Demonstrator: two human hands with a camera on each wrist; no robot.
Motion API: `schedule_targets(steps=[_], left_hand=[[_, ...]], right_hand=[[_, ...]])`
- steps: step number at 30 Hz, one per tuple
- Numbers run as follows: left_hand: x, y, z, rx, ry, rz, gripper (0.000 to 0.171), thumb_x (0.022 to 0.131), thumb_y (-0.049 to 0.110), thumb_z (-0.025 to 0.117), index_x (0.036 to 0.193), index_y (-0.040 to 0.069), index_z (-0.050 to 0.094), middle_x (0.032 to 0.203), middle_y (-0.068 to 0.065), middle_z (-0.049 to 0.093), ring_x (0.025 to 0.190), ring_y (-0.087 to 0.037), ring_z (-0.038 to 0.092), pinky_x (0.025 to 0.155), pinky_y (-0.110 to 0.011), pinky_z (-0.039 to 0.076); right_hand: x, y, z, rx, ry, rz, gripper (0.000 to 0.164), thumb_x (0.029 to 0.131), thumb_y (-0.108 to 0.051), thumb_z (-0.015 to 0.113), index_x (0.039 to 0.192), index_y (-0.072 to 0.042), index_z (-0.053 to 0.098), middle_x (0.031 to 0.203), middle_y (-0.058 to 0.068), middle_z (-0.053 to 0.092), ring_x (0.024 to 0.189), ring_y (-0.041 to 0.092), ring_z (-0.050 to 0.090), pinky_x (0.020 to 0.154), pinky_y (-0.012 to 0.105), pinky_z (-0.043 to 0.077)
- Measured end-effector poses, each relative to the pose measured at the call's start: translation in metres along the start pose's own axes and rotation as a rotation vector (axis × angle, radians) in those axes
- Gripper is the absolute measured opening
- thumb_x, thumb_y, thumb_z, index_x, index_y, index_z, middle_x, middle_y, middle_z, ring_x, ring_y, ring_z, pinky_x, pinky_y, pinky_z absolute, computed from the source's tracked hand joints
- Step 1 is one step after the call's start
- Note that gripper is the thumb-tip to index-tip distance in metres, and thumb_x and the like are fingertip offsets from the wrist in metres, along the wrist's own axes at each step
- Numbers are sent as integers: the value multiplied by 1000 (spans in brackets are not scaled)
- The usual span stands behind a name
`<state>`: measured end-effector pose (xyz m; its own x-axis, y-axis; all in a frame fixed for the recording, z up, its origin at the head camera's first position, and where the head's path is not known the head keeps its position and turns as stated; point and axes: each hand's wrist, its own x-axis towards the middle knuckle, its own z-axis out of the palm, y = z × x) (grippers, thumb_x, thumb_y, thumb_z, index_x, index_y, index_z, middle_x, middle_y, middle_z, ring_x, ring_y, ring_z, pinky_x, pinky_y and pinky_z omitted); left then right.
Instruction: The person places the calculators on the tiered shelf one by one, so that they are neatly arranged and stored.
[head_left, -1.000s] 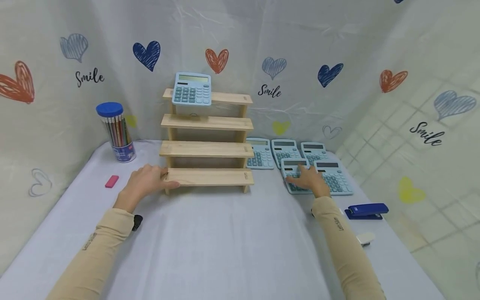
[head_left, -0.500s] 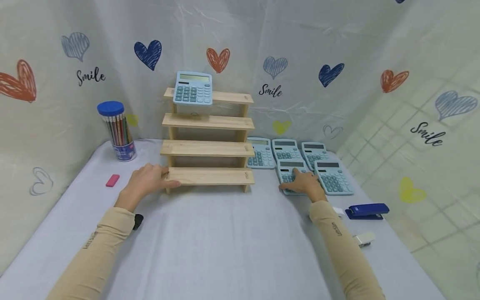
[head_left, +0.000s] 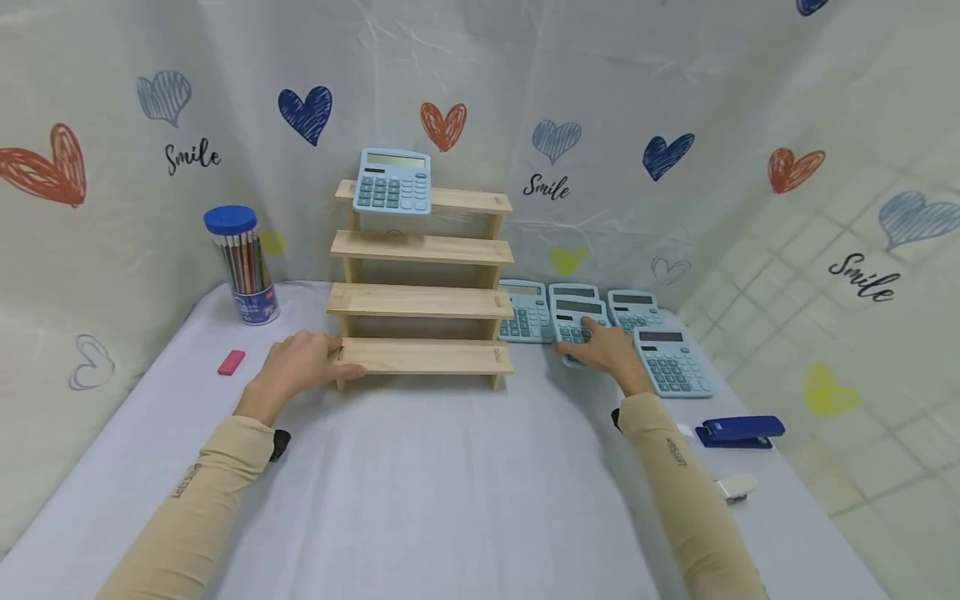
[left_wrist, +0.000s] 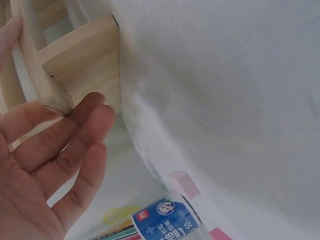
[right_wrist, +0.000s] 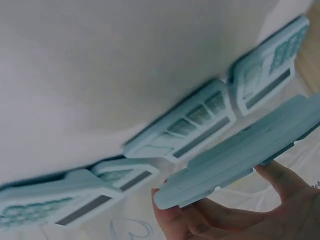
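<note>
My left hand (head_left: 296, 367) grips the left end of the bottom shelf of a four-tier wooden stand (head_left: 423, 357). In the left wrist view its fingers (left_wrist: 75, 150) curl beside the shelf's wooden end (left_wrist: 85, 65). With thumb and fingers, my right hand (head_left: 611, 354) holds a light blue calculator (head_left: 577, 307) by its edges. The right wrist view shows this held calculator (right_wrist: 240, 155) tilted and raised off the table. Another calculator (head_left: 392, 181) leans on the left part of the top shelf. Several more, like the front one (head_left: 672, 363), stand right of the stand.
A blue-lidded tub of pencils (head_left: 255, 304) and a pink eraser (head_left: 231, 362) are on the left. At the right lie a blue stapler (head_left: 738, 429) and a small white item (head_left: 735, 487). A curtain printed with hearts (head_left: 480, 50) hangs behind.
My right hand has taken hold of the front calculator, drawn it left, then lifted it up from the table. The left hand stays on the stand.
</note>
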<state>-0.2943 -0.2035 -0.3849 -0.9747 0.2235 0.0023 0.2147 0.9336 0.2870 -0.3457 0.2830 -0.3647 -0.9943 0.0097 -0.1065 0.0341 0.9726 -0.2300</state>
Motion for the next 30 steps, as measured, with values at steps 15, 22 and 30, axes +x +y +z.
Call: schedule_targets(steps=[15,22,30], left_hand=[[0,0,1,-14,11,-2,73,82,64,71,127,6,67,88,-13,64,75,-25,53,58,-38,41],[3,0,1,-19,4,0,73,82,66,71,123,6,68,84,-9,61,75,-23,52,58,-36,40],[0,-1,4,-35,-2,-14,77,81,66,71,127,4,67,83,-11,60,74,-23,51,58,-37,40]], right_hand=[[33,-47,-70,88,203,-80,101,87,-76,48,160,-10,25,118,33,60,95,43,60,89,57,50],[48,-86,-100,78,259,-120,101,85,-79,47,160,-15,25,122,32,58,102,41,57,94,57,47],[70,-135,-117,118,305,-199,98,85,-78,45,160,-18,27,158,27,36,144,47,35,117,62,28]])
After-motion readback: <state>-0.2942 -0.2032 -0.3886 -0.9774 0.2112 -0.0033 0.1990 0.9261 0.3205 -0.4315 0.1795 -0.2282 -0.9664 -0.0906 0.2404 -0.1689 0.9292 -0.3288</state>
